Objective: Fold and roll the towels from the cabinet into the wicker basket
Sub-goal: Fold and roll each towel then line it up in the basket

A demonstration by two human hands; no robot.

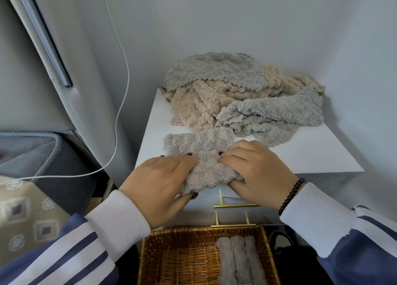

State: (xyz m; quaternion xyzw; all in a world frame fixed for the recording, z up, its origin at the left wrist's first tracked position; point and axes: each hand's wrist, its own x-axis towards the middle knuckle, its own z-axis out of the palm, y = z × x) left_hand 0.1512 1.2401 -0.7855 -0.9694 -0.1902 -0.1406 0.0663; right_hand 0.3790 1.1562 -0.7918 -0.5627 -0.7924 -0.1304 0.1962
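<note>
Head view: at the cabinet's (pixel 300 153) front edge, the left hand (pixel 159 184) and right hand (pixel 255 171) each curl their grip around a grey towel (pixel 204 153), half rolled. Loose towels (pixel 236 96) pile at the back. Below, a wicker basket (pixel 150 252) holds rolled towels (pixel 238 261).

**Soft, even light; wide-angle bend at edges**

Diffuse, cool light, moderately bright, no glare. Soft shadow under the heap of grey and beige fluffy towels (pixel 242 91) on the white cabinet worktop (pixel 300 153). Centre fairly sharp; blue-and-white striped sleeves (pixel 71 256) at btm corners stretched & soft. Grey door frame (pixel 45 38) at left leans w/ lens distortion.
</note>
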